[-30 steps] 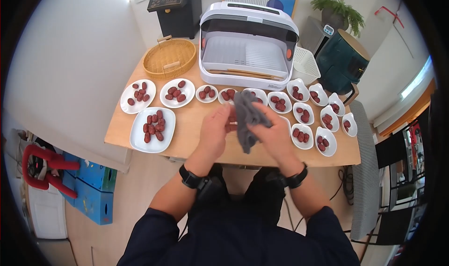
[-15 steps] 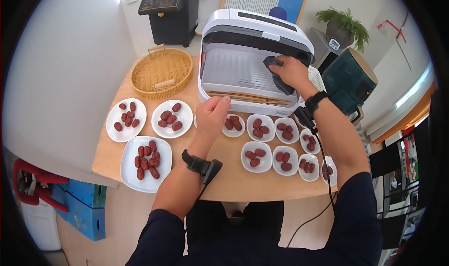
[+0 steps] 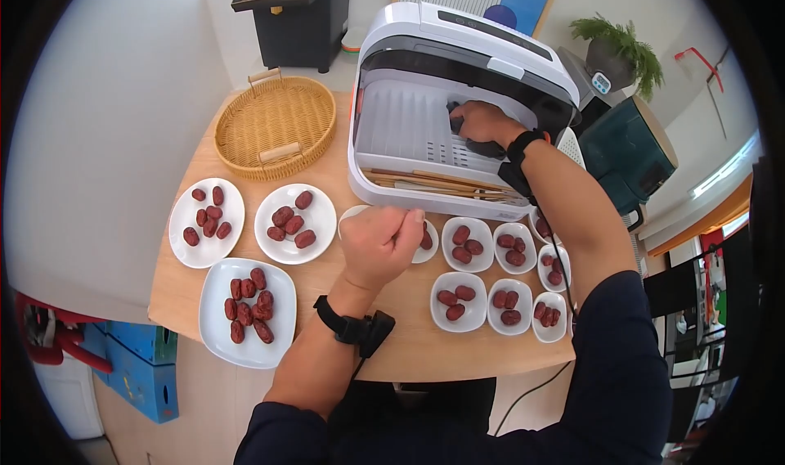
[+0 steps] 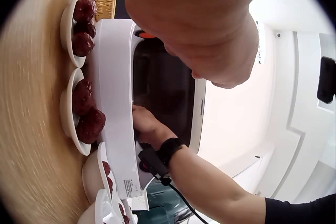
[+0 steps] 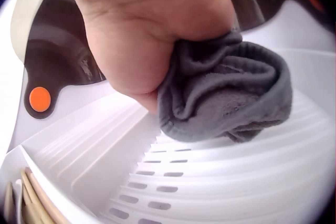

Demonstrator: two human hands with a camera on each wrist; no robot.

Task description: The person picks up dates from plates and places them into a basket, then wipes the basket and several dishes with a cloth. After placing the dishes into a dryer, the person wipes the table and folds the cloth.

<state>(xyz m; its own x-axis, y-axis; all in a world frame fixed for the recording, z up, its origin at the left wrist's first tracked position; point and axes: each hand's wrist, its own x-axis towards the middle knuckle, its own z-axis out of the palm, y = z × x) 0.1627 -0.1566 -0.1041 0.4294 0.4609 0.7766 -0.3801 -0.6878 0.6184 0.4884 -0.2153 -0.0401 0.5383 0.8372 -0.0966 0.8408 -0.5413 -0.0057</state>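
My right hand [image 3: 488,123] reaches inside a white dish-drainer box [image 3: 356,150] with a raised dark clear lid. It grips a bunched dark grey cloth [image 5: 226,98], held against the ribbed, slotted rack [image 5: 149,187]. My left hand [image 3: 379,242] is curled into a fist in front of the box, above the row of small dishes, with nothing showing between its fingers. Chopsticks [image 3: 441,185] lie in the front trough of the box. Below the left hand, a white bowl [image 4: 65,106] carries red dates [image 4: 90,125].
Several small white bowls [image 3: 446,322] of red dates stand on the right of the wooden table [image 3: 392,334]. Two round plates [image 3: 184,248] and a square plate [image 3: 213,334], all with dates, are on the left. Behind them sits a wicker tray [image 3: 274,130]; a green air fryer [image 3: 630,158] stands far right.
My right hand carried the grey cloth from over the front of the table into the box, then leftward across the rack. My left hand parted from the cloth and stays in front.
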